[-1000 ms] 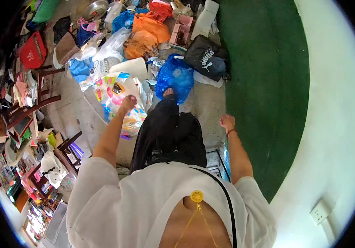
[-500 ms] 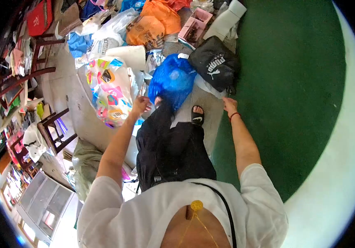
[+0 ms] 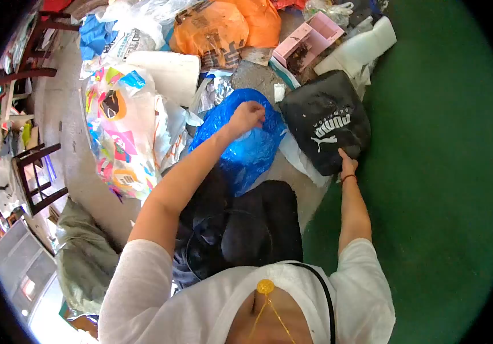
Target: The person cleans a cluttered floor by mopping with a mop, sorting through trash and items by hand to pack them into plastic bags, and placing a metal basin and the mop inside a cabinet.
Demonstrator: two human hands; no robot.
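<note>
My right hand [image 3: 348, 164] grips the lower edge of a black drawstring-style bag [image 3: 326, 120] with a white Puma logo, thumb on top and the other fingers hidden beneath. Over a crumpled blue plastic bag [image 3: 238, 152] is my left hand [image 3: 248, 117], its fingers curled in. Whether those fingers pinch the blue plastic cannot be made out. A small white piece [image 3: 279, 92] lies between the two bags. White sheeting [image 3: 301, 155] pokes out from under the black bag.
A colourful printed plastic bag [image 3: 121, 132] and a white foam-like slab [image 3: 166, 74] lie left. Behind are orange bags [image 3: 217, 31], a pink divided box [image 3: 306, 43] and a white plastic piece [image 3: 361, 49]. A dark wooden chair [image 3: 37, 178] stands far left; a green surface [image 3: 430, 172] runs along the right.
I have bent lower and closer to the bags. My left hand has moved right and forward over the blue bag. My right hand has reached the black bag and taken hold of it.
</note>
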